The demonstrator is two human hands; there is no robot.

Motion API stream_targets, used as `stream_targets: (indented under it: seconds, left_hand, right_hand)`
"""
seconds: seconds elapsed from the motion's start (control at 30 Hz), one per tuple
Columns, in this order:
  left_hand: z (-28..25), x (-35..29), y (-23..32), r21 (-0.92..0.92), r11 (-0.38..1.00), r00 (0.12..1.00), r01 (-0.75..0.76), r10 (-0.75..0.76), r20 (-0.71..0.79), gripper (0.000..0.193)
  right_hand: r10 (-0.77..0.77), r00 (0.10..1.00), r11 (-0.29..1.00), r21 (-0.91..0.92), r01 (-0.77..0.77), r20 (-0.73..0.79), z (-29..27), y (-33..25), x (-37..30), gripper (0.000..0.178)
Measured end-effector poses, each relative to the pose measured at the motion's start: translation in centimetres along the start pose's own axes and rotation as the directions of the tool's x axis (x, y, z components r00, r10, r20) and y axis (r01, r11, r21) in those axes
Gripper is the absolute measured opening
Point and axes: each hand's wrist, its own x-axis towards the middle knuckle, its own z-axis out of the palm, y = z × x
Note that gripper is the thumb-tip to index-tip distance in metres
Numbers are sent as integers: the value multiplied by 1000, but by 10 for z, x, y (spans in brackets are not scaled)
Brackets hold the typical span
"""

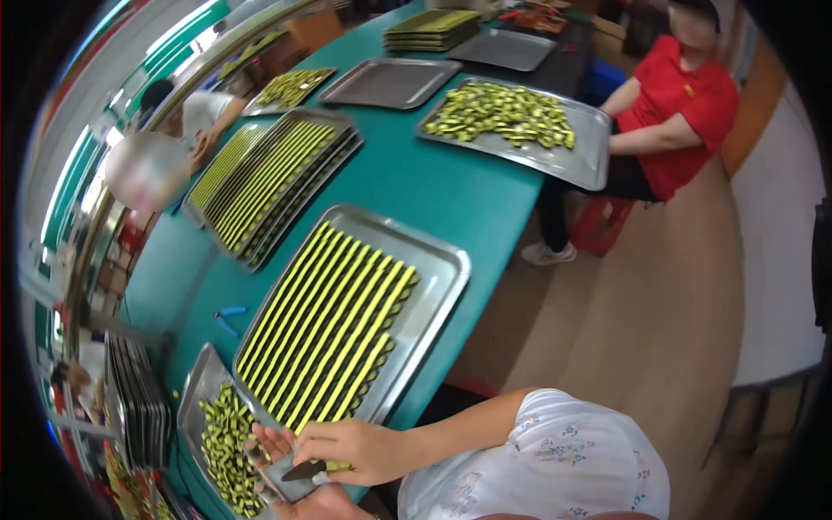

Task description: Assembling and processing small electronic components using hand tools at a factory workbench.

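Note:
My left hand (321, 503) is palm up at the lower edge, its fingers curled around a flat grey piece (299, 488). Over it, my right hand (360, 446) is closed, with a small yellow-and-black part (339, 465) at its fingers. A dark pointed shape (303, 471) lies between the hands; its kind is unclear. Just beyond my hands, a metal tray (442, 260) holds slanting rows of yellow-and-black parts (321, 321). Left of my hands, a second metal tray (192, 390) carries a loose heap of similar parts (227, 442).
On the green table (407, 173) lie blue-handled pliers (229, 321), stacked filled trays (286, 186), a bare tray (390, 83) and a tray of loose parts (589, 156). A person in red (676, 113) sits at right, another person (204, 121) at far left. Stacked trays (139, 399) stand at left.

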Motion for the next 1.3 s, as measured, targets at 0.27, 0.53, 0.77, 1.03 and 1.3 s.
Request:
stream_targets:
  seconds: [0.27,0.53,0.77,1.03,1.3]
  left_hand:
    - [28,17,-56,41,992,990,117,-113,-82,62]
    - [48,15,-66,92,994,979,66,-46,-200,60]
    - [55,30,-67,-2,994,971,108,-106,-215,61]
    - [33,37,-42,-4,998,968,62,-61,-245,72]
    - [-1,15,8,227,971,964,77,-14,-267,96]
  right_hand:
    - [-5,983,998,54,15,-181,-55,-6,-22,41]
    - [-39,985,999,28,44,-170,-66,0,-21,40]
    - [80,990,977,-188,-101,-113,-71,-3,4,41]
    - [173,985,973,-159,-170,11,-39,12,19,45]
    - [197,964,964,-215,-158,176,16,10,28,52]
